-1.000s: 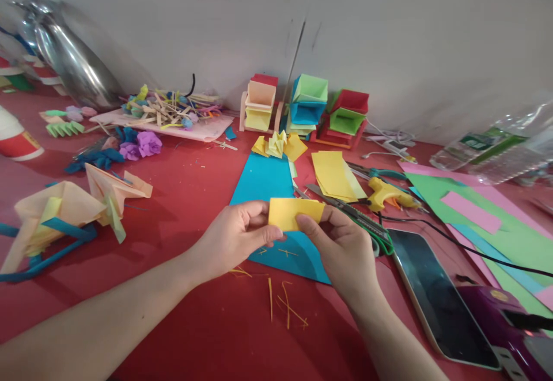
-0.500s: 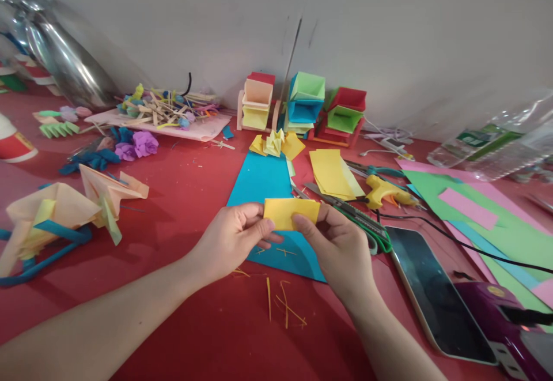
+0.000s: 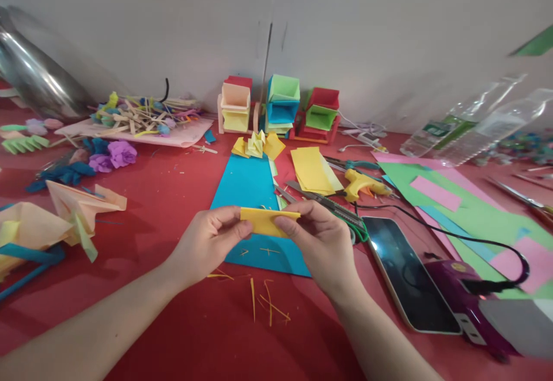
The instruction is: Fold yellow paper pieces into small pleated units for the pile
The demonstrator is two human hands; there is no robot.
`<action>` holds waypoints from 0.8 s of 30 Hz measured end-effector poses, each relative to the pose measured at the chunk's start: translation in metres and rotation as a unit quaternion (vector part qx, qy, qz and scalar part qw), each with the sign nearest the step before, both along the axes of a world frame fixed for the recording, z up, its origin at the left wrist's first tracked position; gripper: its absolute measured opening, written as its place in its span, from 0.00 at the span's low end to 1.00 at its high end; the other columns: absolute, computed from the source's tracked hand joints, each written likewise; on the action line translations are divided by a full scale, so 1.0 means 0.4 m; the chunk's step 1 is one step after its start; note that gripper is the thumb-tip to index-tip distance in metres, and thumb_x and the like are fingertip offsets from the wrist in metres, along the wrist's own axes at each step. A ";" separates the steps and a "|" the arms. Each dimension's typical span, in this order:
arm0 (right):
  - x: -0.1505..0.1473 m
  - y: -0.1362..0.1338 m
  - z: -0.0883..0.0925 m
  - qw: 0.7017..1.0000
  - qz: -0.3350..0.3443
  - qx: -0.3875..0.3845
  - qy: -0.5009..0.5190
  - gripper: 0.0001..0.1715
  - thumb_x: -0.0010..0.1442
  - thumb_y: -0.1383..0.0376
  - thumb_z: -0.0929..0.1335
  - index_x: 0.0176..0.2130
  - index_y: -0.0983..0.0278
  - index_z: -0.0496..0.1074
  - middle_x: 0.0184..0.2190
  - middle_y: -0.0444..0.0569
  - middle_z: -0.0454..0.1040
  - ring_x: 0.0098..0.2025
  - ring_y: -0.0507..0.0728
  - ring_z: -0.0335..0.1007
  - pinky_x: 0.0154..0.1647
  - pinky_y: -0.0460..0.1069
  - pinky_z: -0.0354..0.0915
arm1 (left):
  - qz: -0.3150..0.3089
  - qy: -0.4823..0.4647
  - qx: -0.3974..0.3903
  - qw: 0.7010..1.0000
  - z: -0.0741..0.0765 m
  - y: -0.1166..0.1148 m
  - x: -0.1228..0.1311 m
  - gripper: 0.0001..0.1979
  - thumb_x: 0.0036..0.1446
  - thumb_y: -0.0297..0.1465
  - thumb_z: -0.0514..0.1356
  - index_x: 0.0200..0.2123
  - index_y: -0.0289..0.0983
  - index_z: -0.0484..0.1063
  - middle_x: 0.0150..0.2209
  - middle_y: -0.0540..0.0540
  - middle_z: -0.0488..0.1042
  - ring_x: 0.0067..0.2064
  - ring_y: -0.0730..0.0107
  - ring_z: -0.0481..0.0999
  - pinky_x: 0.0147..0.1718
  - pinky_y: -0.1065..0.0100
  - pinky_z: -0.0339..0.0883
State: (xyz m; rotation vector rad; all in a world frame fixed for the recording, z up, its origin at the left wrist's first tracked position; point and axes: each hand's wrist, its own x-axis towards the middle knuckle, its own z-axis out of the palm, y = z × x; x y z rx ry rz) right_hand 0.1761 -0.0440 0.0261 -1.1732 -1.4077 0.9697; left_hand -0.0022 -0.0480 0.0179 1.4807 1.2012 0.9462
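Between my two hands is a small folded piece of yellow paper [image 3: 264, 222], held level above a blue sheet [image 3: 242, 182]. My left hand [image 3: 211, 240] pinches its left end between thumb and fingers. At the other end my right hand [image 3: 322, 242] pinches it, the thumb lying across its front. Thin yellow paper strips [image 3: 270, 303] lie on the red table below the hands. Folded yellow paper pieces [image 3: 256, 144] rest at the far end of the blue sheet. To the right is a stack of yellow paper [image 3: 313, 170].
Right of my hands lie a green-handled cutter [image 3: 341, 211], a yellow glue gun [image 3: 365, 185], a phone [image 3: 408, 274] and a purple power socket [image 3: 466, 300] with a black cable. Paper box stands [image 3: 283, 104] line the wall. Crepe flowers [image 3: 114, 156] and a steel jug [image 3: 38, 70] are left.
The view has turned to the right, so things sit further left. The yellow paper has tilted or folded to look narrower; both hands still hold its ends.
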 end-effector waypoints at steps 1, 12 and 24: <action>0.000 0.000 0.000 1.000 0.001 -0.002 -0.002 0.08 0.48 0.61 0.71 0.28 0.63 0.71 0.24 0.42 0.71 0.27 0.51 0.66 0.30 0.46 0.65 | -0.005 -0.010 -0.011 1.000 -0.002 0.001 -0.001 0.12 0.53 0.39 0.58 0.34 0.37 0.74 0.30 0.49 0.76 0.33 0.69 0.74 0.32 0.70 0.67; -0.006 -0.004 -0.002 0.999 0.037 -0.026 -0.015 0.08 0.48 0.61 0.71 0.28 0.63 0.71 0.25 0.43 0.71 0.29 0.51 0.66 0.31 0.46 0.65 | 0.025 0.000 0.022 0.999 0.002 -0.002 0.002 0.14 0.54 0.40 0.57 0.38 0.39 0.76 0.31 0.50 0.77 0.33 0.70 0.72 0.30 0.73 0.66; -0.009 -0.006 0.003 0.995 0.080 -0.039 -0.036 0.09 0.50 0.60 0.70 0.27 0.64 0.72 0.24 0.43 0.72 0.26 0.50 0.65 0.26 0.45 0.62 | 0.022 0.088 0.084 0.992 0.004 -0.015 0.007 0.14 0.55 0.39 0.55 0.39 0.41 0.77 0.31 0.50 0.77 0.31 0.69 0.72 0.26 0.73 0.64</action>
